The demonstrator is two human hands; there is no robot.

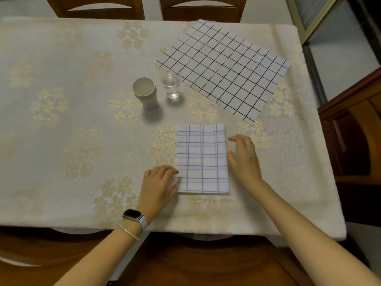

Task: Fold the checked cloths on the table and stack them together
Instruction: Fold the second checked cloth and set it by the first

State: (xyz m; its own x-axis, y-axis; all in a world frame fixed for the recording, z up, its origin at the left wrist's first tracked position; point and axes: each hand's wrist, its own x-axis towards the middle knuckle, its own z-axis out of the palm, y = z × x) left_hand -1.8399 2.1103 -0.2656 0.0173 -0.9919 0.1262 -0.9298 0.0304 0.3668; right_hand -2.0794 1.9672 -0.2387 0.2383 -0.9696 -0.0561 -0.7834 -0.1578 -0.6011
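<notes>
A folded white cloth with blue checks (pixel 203 159) lies as a neat rectangle near the table's front edge. My left hand (pixel 159 183) rests at its lower left edge, fingers touching the cloth's side. My right hand (pixel 243 157) sits at the cloth's right edge with relaxed fingers, holding nothing. A second white cloth with black checks (pixel 224 67) lies spread flat and unfolded at the back right of the table, turned at an angle.
A white ceramic cup (pixel 145 92) and a clear glass with water (pixel 171 83) stand behind the folded cloth, the glass at the spread cloth's near corner. A cream flowered tablecloth (pixel 72 120) covers the table. Wooden chairs (pixel 99 7) stand at the far side.
</notes>
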